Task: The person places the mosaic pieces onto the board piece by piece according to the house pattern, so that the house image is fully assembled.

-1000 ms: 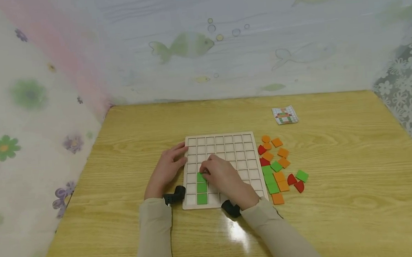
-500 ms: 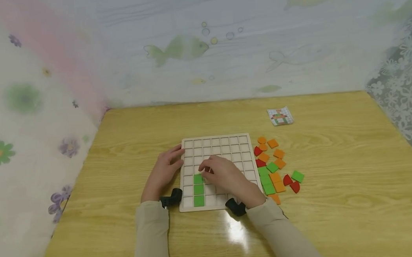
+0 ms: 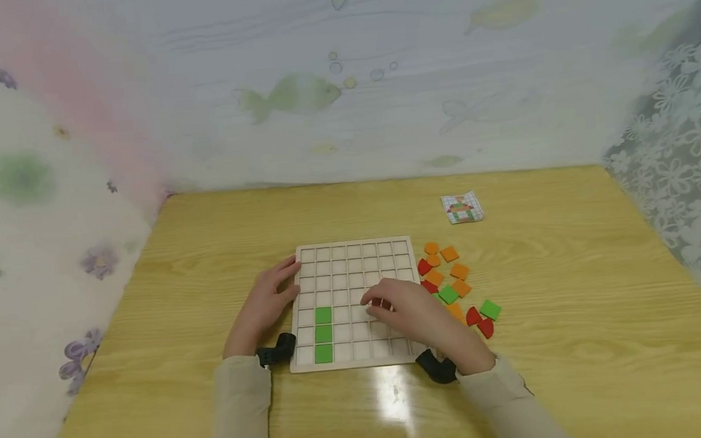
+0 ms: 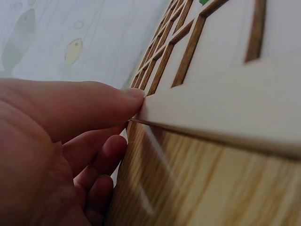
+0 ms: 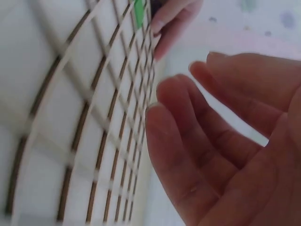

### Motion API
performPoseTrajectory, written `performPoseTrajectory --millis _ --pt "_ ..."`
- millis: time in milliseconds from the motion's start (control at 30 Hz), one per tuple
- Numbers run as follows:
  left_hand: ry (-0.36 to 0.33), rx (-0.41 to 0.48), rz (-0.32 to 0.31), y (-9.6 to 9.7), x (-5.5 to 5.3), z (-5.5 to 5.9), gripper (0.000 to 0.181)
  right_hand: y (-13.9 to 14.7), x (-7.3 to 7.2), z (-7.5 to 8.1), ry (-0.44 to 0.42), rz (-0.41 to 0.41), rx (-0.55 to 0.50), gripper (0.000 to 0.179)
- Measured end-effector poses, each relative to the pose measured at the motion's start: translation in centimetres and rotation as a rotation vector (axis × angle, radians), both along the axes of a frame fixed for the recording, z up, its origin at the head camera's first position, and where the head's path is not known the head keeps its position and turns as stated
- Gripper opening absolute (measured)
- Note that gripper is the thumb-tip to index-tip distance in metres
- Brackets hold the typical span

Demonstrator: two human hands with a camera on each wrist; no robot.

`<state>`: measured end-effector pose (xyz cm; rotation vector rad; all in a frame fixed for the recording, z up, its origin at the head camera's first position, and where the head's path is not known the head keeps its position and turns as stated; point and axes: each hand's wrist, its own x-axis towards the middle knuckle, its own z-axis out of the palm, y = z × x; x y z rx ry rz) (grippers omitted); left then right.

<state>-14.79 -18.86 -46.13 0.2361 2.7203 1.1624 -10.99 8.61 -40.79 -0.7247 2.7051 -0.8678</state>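
Note:
A pale wooden grid board (image 3: 339, 266) lies on the table. Three green square tiles (image 3: 323, 334) fill the lower cells of its second column from the left. My left hand (image 3: 263, 303) rests at the board's left edge; in the left wrist view its thumb (image 4: 120, 96) touches the rim. Over the right half of the board hovers my right hand (image 3: 413, 312), fingers loosely bent. Nothing sits between its thumb and fingers (image 5: 164, 141) in the right wrist view. Part of the board's lower right is hidden behind this hand.
Loose orange tiles (image 3: 459, 271), red quarter-round tiles (image 3: 473, 316) and green tiles (image 3: 490, 309) lie right of the board, partly behind my right hand. A small pattern card (image 3: 462, 208) lies farther back. Painted walls border the table's back and left.
My right hand has let go of the top green tile in the column and moved right across the board. The left hand stays at the board's edge. The head view has shifted slightly.

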Motion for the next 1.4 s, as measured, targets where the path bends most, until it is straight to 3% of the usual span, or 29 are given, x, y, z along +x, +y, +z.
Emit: performPoseTrajectory --millis 167,400,633,733,900,1133,1400 --pt "0.01 -0.013 0.003 -0.7 0.8 0.0 0.047 2.6 0.8 -0.8 -0.028 -0.013 -0.017 0.017" --pt "0.039 0.019 -0.025 -0.4 0.2 0.2 0.047 6.6 0.4 -1.1 0.0 -0.049 0.015 0.015" --pt "0.003 0.008 -0.012 -0.4 -0.4 0.2 0.046 9.3 0.0 -1.2 -0.18 -0.02 0.051 0.015" --pt "0.01 0.008 -0.005 -0.6 -0.7 -0.1 0.046 10.2 -0.1 -1.5 -0.21 -0.007 0.037 0.018" --pt "0.001 0.008 0.004 -0.8 -1.1 0.0 0.046 10.9 -0.6 -1.3 -0.201 -0.035 0.037 0.02" --pt "-0.013 0.022 -0.001 -0.6 -1.2 0.1 0.046 10.7 -0.8 -1.2 -0.125 -0.051 0.182 0.02" --pt "-0.002 0.024 -0.012 -0.7 -1.0 0.2 0.046 10.4 -0.7 -1.3 -0.135 -0.076 0.171 0.018"
